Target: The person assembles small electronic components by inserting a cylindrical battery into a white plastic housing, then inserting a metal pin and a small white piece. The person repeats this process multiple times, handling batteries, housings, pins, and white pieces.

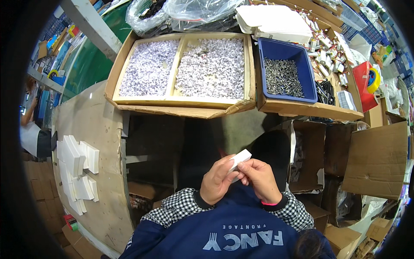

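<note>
Both hands at 6 o'clock, close to the body, working one small white box [239, 159].

- Left hand [218, 180]: fingers curled shut around the box's lower end, thumb on top.
- Right hand [259, 178]: fingers pinched closed on the same box from the right side. Hands are touching each other.
- Box is tilted, upper end sticking out toward 1 o'clock, held in the air above the lap, clear of the table [92, 125]. Can't tell whether its flap is open or tucked; the fingers hide that end.

Around it:
- Tray [248, 64] at 12 o'clock, two compartments, both full of small pale folded pieces.
- Blue bin [311, 73] at 1 o'clock, just right of the tray, holds small dark metal parts.
- Stack of flat white blanks [77, 170] at 9 o'clock on the table, fanned out, well apart from the hands.
- Open cartons [379, 159] at 3 o'clock, clear bags [194, 13] behind the tray.

Risks, my read:
- The box is thin card held at one end only, so a hard squeeze likely creases or crushes it.
- The grip sits over a dark gap between table and cartons. A slip probably sends the box down there, out of easy reach.
- Bin and tray sit far forward, so reaching over could drag a sleeve across the tray and scatter the loose pieces.
</note>
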A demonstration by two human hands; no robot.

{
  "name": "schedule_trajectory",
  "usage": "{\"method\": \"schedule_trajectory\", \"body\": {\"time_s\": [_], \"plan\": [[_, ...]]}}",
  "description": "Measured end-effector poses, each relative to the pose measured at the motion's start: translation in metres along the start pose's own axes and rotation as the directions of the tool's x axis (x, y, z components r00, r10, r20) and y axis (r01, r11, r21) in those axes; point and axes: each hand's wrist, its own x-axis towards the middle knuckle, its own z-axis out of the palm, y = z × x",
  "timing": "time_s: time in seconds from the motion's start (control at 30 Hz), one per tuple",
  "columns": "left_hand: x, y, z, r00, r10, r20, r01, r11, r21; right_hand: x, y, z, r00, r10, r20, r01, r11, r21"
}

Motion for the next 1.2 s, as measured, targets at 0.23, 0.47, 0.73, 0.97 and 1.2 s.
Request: {"method": "schedule_trajectory", "body": {"time_s": [0.23,0.47,0.73,0.97,1.2], "plan": [[-0.001,0.002,-0.002,0.996,-0.050,0.079,0.049,0.999,0.012,0.002,0.006,-0.001,0.999,0.012,-0.046,-0.014,0.999,-0.038],[-0.002,0.001,-0.002,0.996,-0.076,0.042,0.072,0.994,0.084,0.011,0.011,-0.008,0.992,0.094,-0.080,-0.116,0.935,-0.337],[-0.001,-0.004,0.004,0.977,-0.209,-0.035,0.198,0.959,-0.202,0.023,0.021,-0.016,0.903,-0.428,0.025,0.291,0.569,-0.769],[0.035,-0.006,-0.021,0.968,-0.247,0.035,0.247,0.969,0.005,0.014,0.005,-0.024,0.980,-0.161,0.116,0.195,0.677,-0.710],[0.060,-0.003,-0.039,0.812,-0.346,0.471,0.376,0.926,0.032,0.005,-0.039,-0.036,0.970,-0.072,0.231,0.241,0.385,-0.891]]}}
